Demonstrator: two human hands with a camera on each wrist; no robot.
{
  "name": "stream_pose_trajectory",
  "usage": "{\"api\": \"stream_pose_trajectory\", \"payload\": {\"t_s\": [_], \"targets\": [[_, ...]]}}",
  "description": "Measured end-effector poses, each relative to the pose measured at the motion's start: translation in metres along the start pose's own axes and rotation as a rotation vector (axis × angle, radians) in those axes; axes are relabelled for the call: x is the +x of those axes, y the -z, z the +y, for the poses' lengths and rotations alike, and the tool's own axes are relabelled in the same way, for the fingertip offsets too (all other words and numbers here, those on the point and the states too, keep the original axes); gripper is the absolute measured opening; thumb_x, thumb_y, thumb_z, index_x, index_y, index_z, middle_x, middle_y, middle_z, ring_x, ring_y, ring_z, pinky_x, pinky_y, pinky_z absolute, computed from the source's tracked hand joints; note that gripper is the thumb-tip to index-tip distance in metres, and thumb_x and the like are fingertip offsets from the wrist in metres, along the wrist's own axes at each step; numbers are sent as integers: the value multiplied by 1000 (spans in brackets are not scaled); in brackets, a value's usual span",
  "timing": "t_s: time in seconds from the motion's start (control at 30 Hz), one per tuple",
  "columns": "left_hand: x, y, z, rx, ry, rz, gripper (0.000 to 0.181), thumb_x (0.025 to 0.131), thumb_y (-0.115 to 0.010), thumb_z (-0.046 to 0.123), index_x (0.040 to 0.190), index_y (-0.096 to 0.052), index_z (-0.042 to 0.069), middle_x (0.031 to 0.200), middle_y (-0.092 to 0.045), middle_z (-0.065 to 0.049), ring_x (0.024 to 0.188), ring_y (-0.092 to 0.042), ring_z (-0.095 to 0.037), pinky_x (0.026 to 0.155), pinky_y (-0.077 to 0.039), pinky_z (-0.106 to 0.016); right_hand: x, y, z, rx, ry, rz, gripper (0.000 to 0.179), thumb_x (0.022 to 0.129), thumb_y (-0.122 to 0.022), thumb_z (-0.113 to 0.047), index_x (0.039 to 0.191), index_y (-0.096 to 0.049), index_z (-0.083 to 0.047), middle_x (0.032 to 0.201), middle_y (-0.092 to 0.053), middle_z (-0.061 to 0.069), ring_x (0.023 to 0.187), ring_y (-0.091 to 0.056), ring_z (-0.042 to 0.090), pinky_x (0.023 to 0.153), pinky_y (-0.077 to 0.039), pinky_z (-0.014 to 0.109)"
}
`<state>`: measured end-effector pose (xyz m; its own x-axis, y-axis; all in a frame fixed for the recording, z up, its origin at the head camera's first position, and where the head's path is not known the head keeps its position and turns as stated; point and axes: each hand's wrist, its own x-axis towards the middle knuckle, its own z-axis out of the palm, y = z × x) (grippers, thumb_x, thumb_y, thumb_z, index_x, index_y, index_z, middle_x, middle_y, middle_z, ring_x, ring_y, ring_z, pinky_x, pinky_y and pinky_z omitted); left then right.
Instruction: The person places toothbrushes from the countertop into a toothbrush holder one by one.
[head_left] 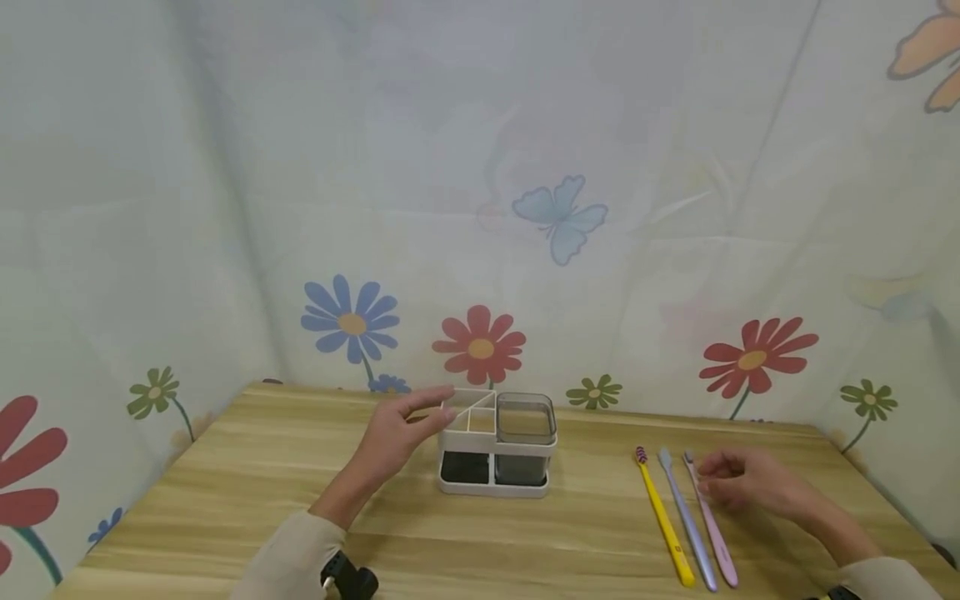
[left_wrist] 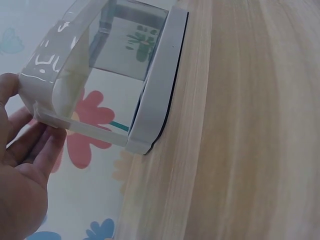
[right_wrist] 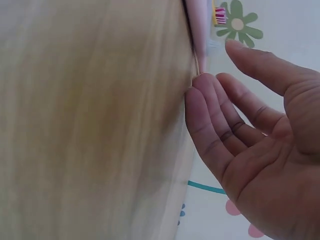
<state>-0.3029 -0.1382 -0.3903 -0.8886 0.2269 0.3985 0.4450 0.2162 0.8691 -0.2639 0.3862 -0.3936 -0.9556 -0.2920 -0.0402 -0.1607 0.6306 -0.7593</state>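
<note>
A white toothbrush holder [head_left: 495,487] stands on the table, with divided slots on its left and a clear grey cup [head_left: 525,417] on its right. My left hand [head_left: 397,433] holds the holder's upper tier [left_wrist: 42,67] at its left edge, thumb and fingers around the corner. Three toothbrushes lie side by side to the right: a yellow one [head_left: 663,521], a blue-purple one [head_left: 687,521] and a pink one [head_left: 712,525]. Beside the pink toothbrush's upper end is my right hand [head_left: 750,482], fingers loosely bent. Its thumb is apart from the fingers, with nothing between.
The wood-grain table [head_left: 300,467] runs up to a white cloth backdrop [head_left: 435,208] printed with flowers and a butterfly. A stretch of tabletop separates the holder from the toothbrushes. The toothbrush heads point toward the backdrop.
</note>
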Motion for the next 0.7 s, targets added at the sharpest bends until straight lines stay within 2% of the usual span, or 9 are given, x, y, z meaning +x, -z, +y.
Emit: {"api": "stream_pose_trajectory", "payload": {"t_s": [0.37,0.7], "targets": [[1,1,2,22,22,0,45,98,-80,24,139,-71,7,142,-68,-7,137,-58,-29,107,-52,-45,5,-13,-4,-112,-134,63,24,96,-79,-13,111,-70,4,93,-66,5,82,-60,22,65,-57,31],[4,3,3,27,33,-11,45,96,-82,24,137,-73,7,142,-68,-7,136,-59,-29,106,-53,-45,7,-17,-7,-147,-195,85,19,94,-79,-12,105,-71,1,91,-65,4,81,-60,20,66,-57,31]]}}
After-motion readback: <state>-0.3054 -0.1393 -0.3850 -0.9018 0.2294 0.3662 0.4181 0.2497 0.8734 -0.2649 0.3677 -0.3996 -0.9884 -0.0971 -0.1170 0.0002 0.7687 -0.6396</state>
